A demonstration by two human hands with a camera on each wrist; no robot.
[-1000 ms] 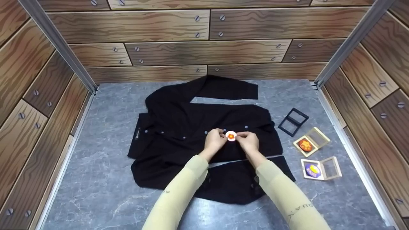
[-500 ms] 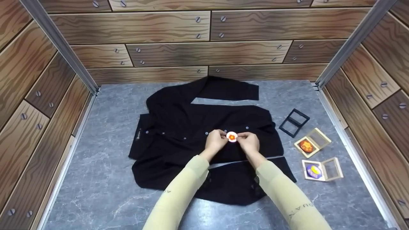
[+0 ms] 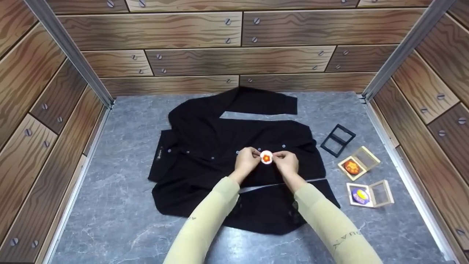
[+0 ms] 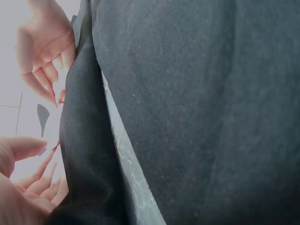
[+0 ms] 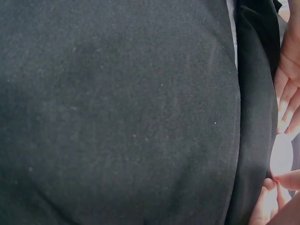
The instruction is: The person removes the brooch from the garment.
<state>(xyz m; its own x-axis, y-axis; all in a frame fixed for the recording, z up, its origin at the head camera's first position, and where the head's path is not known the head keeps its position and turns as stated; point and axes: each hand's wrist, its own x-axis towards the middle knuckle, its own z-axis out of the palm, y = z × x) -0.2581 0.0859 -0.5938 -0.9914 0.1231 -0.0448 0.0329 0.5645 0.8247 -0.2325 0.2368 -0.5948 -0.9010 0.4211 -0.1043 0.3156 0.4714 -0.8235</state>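
Note:
In the head view, a small round white badge with an orange-red flower is held face up over a black button-up shirt. My left hand pinches its left edge between thumb and finger, while my right hand pinches the right edge. The shirt lies spread out sideways, collar to the left, with a row of small buttons along its middle. Seen from the right wrist, the badge is a washed-out pale disc between both hands' fingertips. Glare blurs the fingers in the left wrist view, where shirt cloth fills most of the picture.
On the right of the grey marbled surface lie three opened cases: a black frame-like case, a pale case bearing an orange round piece, and another with a purple-and-yellow piece. Wood-patterned walls enclose three sides.

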